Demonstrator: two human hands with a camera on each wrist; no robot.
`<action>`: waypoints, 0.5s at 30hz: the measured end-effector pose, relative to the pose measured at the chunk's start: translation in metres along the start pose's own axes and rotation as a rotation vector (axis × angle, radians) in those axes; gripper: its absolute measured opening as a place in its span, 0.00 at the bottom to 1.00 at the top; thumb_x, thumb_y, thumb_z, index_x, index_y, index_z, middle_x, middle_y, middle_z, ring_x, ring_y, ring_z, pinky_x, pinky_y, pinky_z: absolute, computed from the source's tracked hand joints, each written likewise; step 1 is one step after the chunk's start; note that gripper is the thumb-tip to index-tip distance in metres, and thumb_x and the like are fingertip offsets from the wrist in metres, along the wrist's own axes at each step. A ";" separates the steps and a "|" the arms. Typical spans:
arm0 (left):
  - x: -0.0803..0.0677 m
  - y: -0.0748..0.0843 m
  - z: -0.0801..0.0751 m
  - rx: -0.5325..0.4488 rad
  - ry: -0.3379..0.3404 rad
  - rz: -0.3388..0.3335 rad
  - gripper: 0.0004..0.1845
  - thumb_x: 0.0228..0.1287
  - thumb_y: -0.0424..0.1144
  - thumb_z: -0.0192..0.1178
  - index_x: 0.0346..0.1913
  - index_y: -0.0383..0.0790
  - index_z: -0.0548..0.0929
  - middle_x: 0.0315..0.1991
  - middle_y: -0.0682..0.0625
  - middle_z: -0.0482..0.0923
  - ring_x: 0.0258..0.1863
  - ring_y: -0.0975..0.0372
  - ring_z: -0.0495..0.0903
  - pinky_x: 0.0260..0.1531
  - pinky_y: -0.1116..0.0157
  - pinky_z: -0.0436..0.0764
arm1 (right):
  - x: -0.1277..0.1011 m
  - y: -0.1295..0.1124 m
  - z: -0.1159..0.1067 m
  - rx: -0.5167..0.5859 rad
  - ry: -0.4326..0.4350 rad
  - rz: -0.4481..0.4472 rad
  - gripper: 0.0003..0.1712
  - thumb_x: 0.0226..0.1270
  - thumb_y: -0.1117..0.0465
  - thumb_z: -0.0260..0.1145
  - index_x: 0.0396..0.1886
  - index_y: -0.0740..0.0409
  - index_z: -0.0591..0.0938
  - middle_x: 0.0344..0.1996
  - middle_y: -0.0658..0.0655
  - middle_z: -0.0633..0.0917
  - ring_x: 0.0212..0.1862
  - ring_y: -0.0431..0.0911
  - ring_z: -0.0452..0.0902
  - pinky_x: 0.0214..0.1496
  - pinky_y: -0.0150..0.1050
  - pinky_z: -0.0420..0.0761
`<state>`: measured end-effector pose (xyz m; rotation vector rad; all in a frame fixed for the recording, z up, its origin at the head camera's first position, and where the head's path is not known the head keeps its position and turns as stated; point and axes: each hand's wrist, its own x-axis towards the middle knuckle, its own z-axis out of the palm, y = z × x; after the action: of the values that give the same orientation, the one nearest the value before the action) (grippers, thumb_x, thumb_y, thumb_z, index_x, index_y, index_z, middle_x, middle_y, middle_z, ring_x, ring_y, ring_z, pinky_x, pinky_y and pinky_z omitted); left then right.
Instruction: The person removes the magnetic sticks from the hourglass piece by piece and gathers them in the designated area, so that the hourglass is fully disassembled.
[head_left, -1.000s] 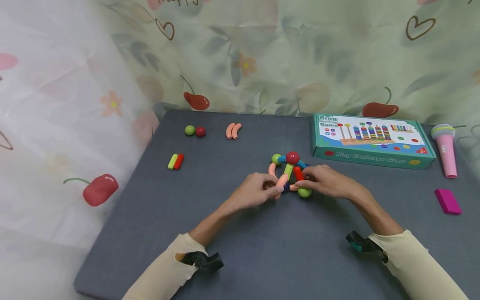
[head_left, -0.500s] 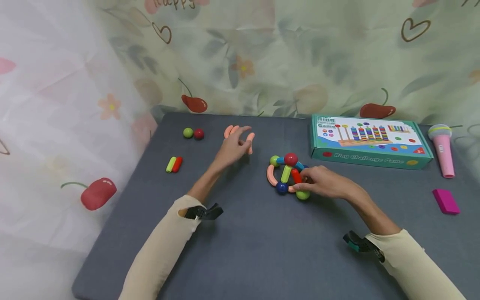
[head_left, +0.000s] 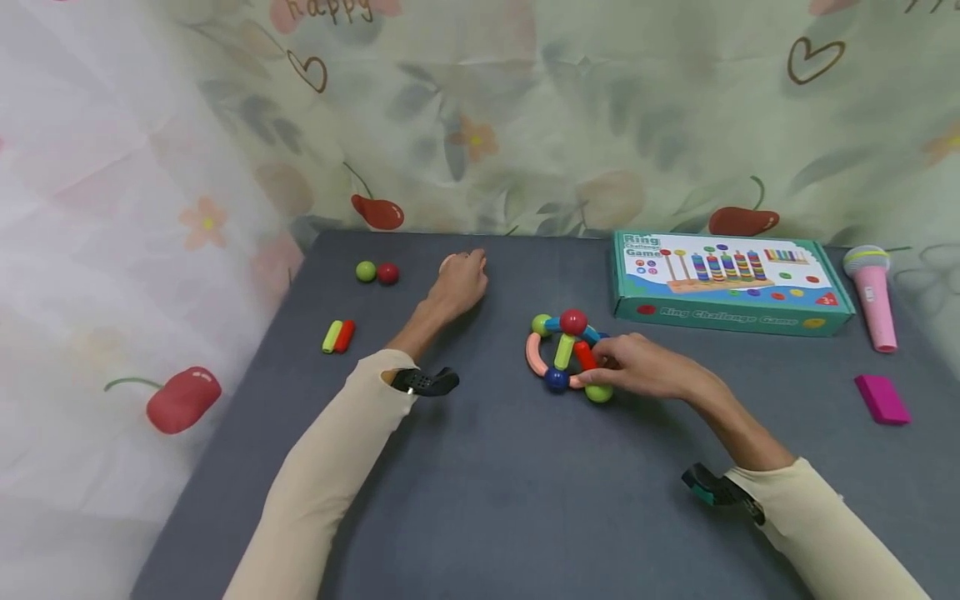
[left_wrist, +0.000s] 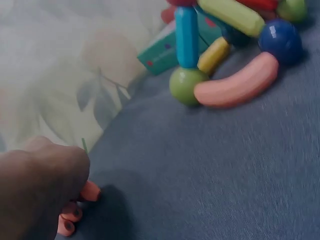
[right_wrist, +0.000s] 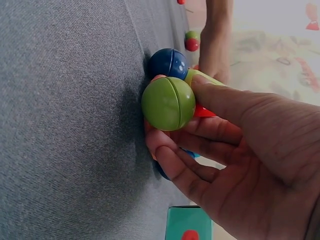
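Yellow-green and red short plastic rods (head_left: 337, 336), side by side, left of mat | left hand (head_left: 457, 283) curled over curved pink plastic sticks (left_wrist: 75, 210), far mat edge | multicoloured rod-and-ball plastic structure (head_left: 566, 357), mat centre | right hand (head_left: 637, 367) pinching its red rod beside green ball (right_wrist: 168, 103).
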<state>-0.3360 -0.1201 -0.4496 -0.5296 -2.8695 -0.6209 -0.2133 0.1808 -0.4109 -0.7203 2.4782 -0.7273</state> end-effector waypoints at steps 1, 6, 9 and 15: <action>0.000 -0.001 0.001 0.027 0.004 0.005 0.14 0.78 0.30 0.46 0.54 0.27 0.80 0.37 0.37 0.81 0.36 0.48 0.81 0.51 0.53 0.78 | 0.000 0.000 0.000 -0.001 0.001 -0.002 0.18 0.75 0.46 0.68 0.32 0.56 0.82 0.21 0.48 0.72 0.26 0.42 0.69 0.28 0.33 0.64; -0.002 -0.006 0.007 0.114 0.003 0.002 0.17 0.81 0.31 0.46 0.59 0.23 0.80 0.53 0.28 0.77 0.50 0.41 0.82 0.57 0.49 0.82 | 0.001 0.001 0.001 -0.004 0.000 0.002 0.18 0.75 0.47 0.68 0.32 0.56 0.82 0.21 0.49 0.72 0.26 0.43 0.69 0.28 0.33 0.65; -0.004 -0.006 0.009 0.124 0.013 -0.022 0.18 0.82 0.32 0.44 0.55 0.23 0.82 0.54 0.29 0.75 0.49 0.42 0.82 0.56 0.50 0.83 | 0.002 0.001 0.000 -0.006 -0.003 0.006 0.19 0.75 0.46 0.68 0.32 0.56 0.82 0.21 0.49 0.72 0.26 0.43 0.69 0.28 0.33 0.65; -0.015 0.008 0.009 0.080 0.186 0.070 0.15 0.78 0.27 0.48 0.53 0.23 0.84 0.47 0.31 0.77 0.43 0.44 0.82 0.48 0.52 0.85 | 0.002 0.002 0.000 -0.008 -0.009 0.015 0.19 0.75 0.46 0.68 0.33 0.56 0.82 0.21 0.49 0.73 0.27 0.43 0.70 0.29 0.33 0.65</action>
<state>-0.3202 -0.1146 -0.4579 -0.5277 -2.6762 -0.5123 -0.2154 0.1805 -0.4127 -0.7051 2.4774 -0.7079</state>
